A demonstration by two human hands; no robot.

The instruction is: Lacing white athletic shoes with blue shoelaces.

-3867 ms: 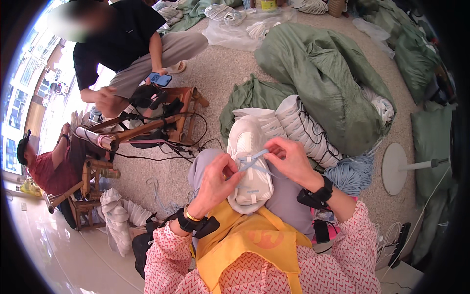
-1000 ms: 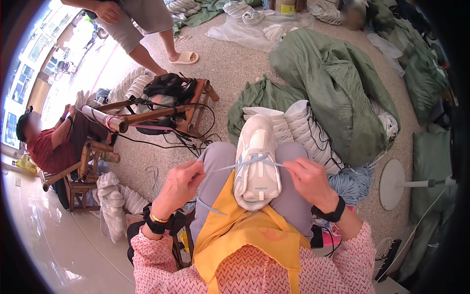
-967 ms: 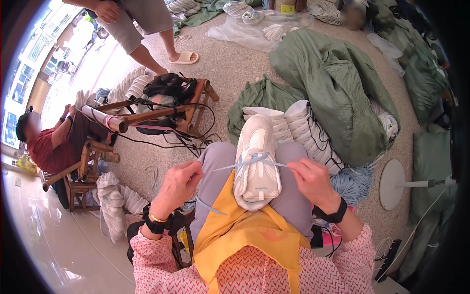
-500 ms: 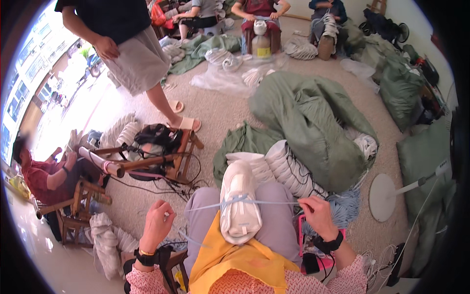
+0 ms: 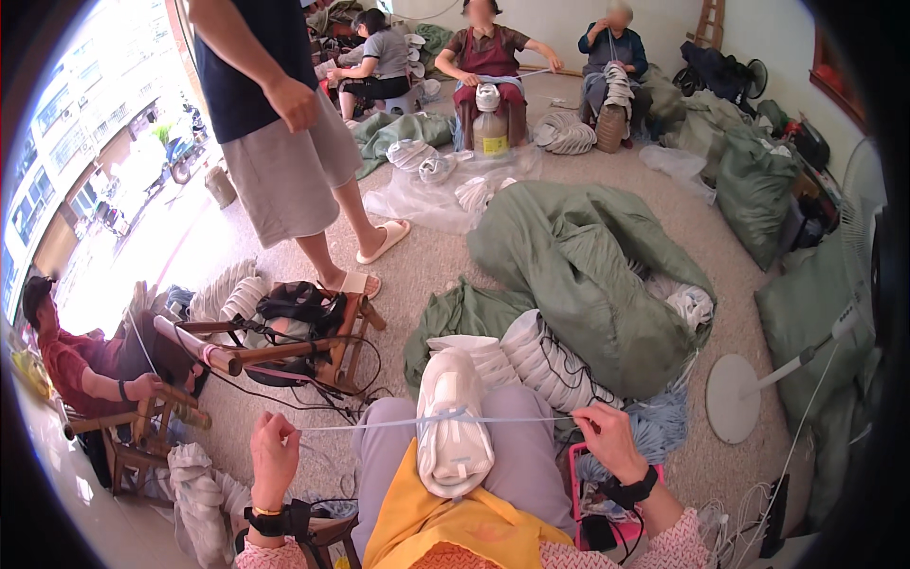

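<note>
A white sneaker [image 5: 453, 469] rests on my lap over a yellow apron [image 5: 406, 512], its toe pointing away from me. A pale blue shoelace [image 5: 526, 419] crosses its upper and stretches out nearly straight to both sides. My left hand [image 5: 275, 460] pinches one end of the lace, out to the left of my knee. The other end is pinched in my right hand [image 5: 609, 444], to the right of the shoe. Neither hand touches the sneaker.
Rows of white shoes [image 5: 550, 356] and a large green sack [image 5: 592, 284] lie beyond my knees. A pink basket [image 5: 575, 465] and a bundle of blue laces [image 5: 659, 422] sit right. Left are a wooden stool [image 5: 355, 327] and seated person [image 5: 81, 370]; another person [image 5: 284, 180] stands ahead.
My left hand has moved outward and now holds a lace end that hung loose; the lace is drawn out on both sides. The standing person has stepped to the right. The view has tilted up.
</note>
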